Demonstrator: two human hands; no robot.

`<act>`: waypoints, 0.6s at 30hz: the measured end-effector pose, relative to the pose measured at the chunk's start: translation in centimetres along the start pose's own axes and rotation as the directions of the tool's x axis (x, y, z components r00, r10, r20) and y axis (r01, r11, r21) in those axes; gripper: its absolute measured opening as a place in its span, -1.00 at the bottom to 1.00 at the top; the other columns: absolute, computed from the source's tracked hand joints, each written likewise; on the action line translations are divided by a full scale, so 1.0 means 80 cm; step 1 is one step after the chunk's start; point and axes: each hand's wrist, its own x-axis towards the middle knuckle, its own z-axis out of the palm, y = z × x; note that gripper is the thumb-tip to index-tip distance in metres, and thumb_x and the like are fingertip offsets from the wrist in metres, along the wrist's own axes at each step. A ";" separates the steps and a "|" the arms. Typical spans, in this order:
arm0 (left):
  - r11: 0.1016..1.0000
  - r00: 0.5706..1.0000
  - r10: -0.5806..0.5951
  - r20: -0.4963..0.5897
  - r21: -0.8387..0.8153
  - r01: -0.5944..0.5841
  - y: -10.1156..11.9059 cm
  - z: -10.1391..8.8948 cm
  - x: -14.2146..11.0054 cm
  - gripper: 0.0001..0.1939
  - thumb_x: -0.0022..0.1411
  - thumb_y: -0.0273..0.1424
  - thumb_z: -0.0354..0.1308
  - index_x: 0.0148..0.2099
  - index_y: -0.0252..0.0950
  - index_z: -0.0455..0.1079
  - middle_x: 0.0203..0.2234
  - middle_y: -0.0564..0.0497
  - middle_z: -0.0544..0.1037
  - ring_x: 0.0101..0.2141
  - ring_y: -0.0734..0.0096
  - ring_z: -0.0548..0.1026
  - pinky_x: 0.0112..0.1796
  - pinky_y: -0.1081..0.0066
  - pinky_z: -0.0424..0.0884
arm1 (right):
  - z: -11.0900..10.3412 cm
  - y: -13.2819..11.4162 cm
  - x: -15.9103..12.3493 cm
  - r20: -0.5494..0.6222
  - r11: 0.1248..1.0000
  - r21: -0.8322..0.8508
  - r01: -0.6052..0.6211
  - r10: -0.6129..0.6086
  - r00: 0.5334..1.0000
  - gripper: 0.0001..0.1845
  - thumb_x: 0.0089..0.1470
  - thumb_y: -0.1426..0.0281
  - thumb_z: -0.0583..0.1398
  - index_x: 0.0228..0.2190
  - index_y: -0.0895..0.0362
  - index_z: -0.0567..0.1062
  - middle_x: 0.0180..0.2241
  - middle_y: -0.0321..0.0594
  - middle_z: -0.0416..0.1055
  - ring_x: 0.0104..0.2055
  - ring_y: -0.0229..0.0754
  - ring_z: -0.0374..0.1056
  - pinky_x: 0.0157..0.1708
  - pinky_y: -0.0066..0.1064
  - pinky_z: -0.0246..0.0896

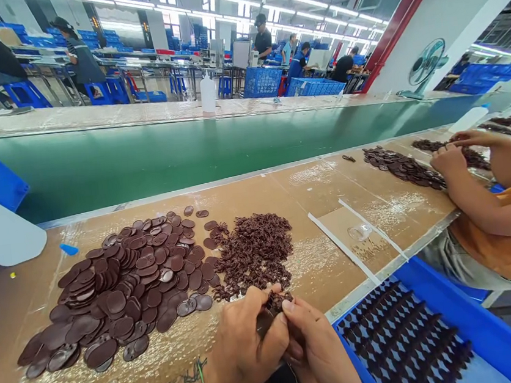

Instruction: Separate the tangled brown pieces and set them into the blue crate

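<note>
The left hand (250,346) and right hand (323,356) meet, apparently pinching a small dark-brown clump of tangled sprigs (275,303); it sits over the tan cardboard-topped bench (329,192), just beside a brown heap of sprigs (253,253).

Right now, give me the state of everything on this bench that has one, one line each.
Left hand: closed on a clump of dark brown pieces.
Right hand: pinching the same clump.
Dark brown discs: loose, flat and partly overlapping on the bench.
Tangled dark brown pieces: heaped loose beside the discs.
Blue crate: holding dark pieces in rows.
Co-worker's hand: raised beside a dark pile.
</note>
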 end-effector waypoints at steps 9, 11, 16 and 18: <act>0.971 0.991 -0.111 0.070 -0.207 0.123 -0.007 0.007 0.000 -0.76 0.24 -0.36 0.12 -0.03 -0.17 0.29 -0.04 -0.12 0.66 -0.23 0.24 0.67 -0.18 0.18 0.62 | -0.007 -0.007 -0.003 -0.035 0.999 -0.042 0.034 -0.036 0.999 -0.62 -0.01 0.16 0.43 -0.50 0.17 0.45 -0.67 -0.48 0.09 -0.61 -0.42 -0.11 -0.60 -0.54 -0.14; 0.978 0.994 -0.091 0.061 -0.183 0.101 -0.007 0.006 0.002 -0.64 0.16 -0.39 0.17 0.03 -0.17 0.31 -0.09 -0.08 0.67 -0.25 0.25 0.66 -0.21 0.20 0.64 | -0.010 -0.008 -0.002 -0.042 0.998 -0.040 0.051 -0.053 0.998 -0.58 -0.04 0.14 0.44 -0.53 0.16 0.42 -0.68 -0.47 0.10 -0.62 -0.42 -0.11 -0.61 -0.53 -0.18; 0.971 0.997 -0.009 0.074 -0.240 0.026 -0.013 -0.004 -0.010 -0.52 0.21 -0.38 0.23 0.17 -0.01 0.30 0.02 0.06 0.64 -0.06 0.21 0.65 -0.09 0.24 0.66 | -0.044 -0.039 -0.021 -0.108 0.979 -0.113 0.172 -0.185 0.977 -0.58 0.04 0.17 0.38 -0.57 0.13 0.35 -0.69 -0.45 0.09 -0.63 -0.39 -0.08 -0.60 -0.47 -0.17; 0.966 0.997 -0.036 0.064 -0.252 0.051 -0.020 -0.006 -0.013 -0.61 0.26 -0.34 0.23 0.12 -0.01 0.34 0.04 0.07 0.64 -0.05 0.20 0.66 -0.10 0.26 0.68 | -0.081 -0.063 -0.037 -0.241 0.955 -0.197 0.221 -0.266 0.933 -0.62 0.04 0.20 0.36 -0.56 0.13 0.35 -0.65 -0.44 0.11 -0.62 -0.39 -0.06 -0.58 -0.44 -0.15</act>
